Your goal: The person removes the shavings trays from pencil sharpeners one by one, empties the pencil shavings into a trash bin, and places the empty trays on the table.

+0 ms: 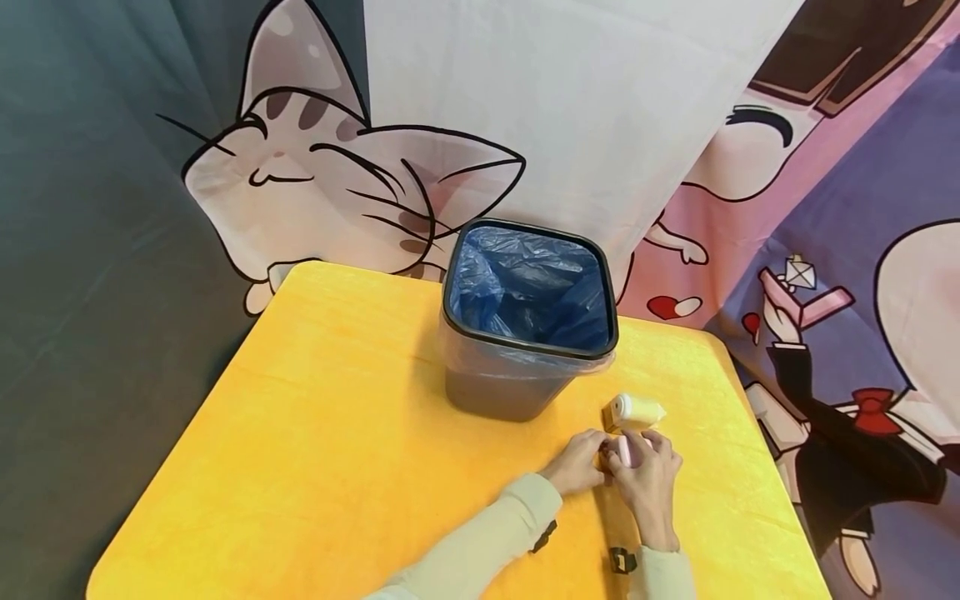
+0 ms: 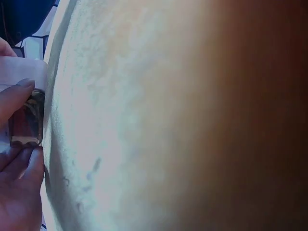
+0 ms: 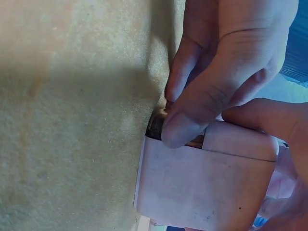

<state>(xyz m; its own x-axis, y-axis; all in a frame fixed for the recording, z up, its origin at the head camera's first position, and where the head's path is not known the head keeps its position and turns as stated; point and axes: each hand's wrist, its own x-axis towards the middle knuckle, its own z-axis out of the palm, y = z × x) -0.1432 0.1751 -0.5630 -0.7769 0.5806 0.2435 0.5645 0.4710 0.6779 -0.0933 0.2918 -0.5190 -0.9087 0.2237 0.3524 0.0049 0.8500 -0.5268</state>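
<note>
In the head view my left hand (image 1: 577,462) and right hand (image 1: 648,475) meet over a small pale pink box (image 1: 625,451) at the table's right side. The right wrist view shows the pink box (image 3: 202,183) larger, with rounded corners and an opening along one side. A dark, shiny part with coppery edges (image 3: 155,122) sits at that opening, and my left thumb presses on it with the other left fingers behind. My right fingers hold the far end of the box. In the left wrist view the dark part (image 2: 26,120) lies between thumb and fingertips.
Just beyond my hands a pale yellow tube (image 1: 637,412) with a white round end lies on its side. A bin (image 1: 502,379) with a black rim and blue liner stands at the back of the yellow table (image 1: 315,417). Behind it hangs a cartoon-printed cloth (image 1: 600,92).
</note>
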